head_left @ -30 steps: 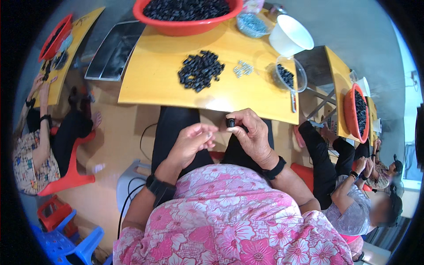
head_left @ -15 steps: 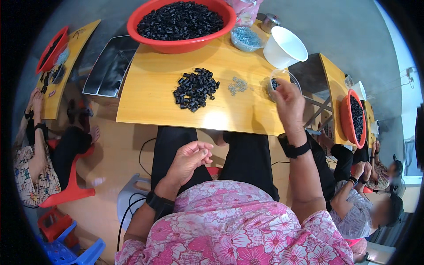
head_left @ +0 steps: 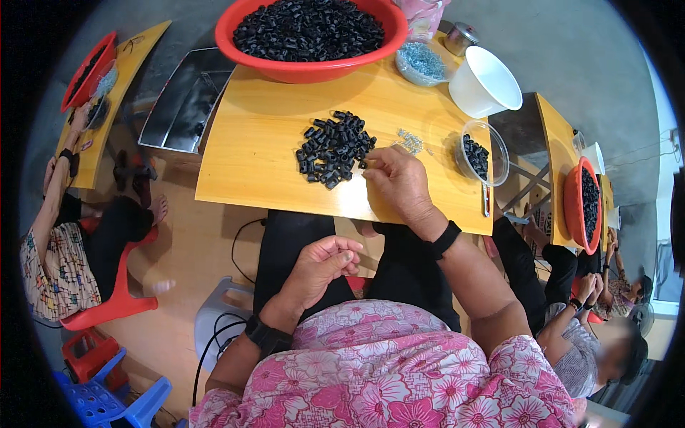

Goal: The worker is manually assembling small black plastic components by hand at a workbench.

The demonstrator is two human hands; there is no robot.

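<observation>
A loose pile of small black plastic pieces lies on the yellow table. At its right edge my right hand reaches in, thumb and fingers pinched at one small black piece. To the right of the pile, just beyond that hand, is a small heap of shiny metal bits, probably screws. A clear round tub farther right contains more black pieces. Above my lap, in front of the table edge, I keep my left hand with thumb and fingers closed together; whatever they may hold is too small to make out.
A big red basin of black pieces stands at the back. Beside it are a clear bowl of metal bits, a white tub and a metal tin. A small tool lies at the right edge. People sit at neighbouring tables.
My right hand has moved left from the clear tub to the edge of the black pile. The left hand stays closed above my lap. The whole view has shifted slightly.
</observation>
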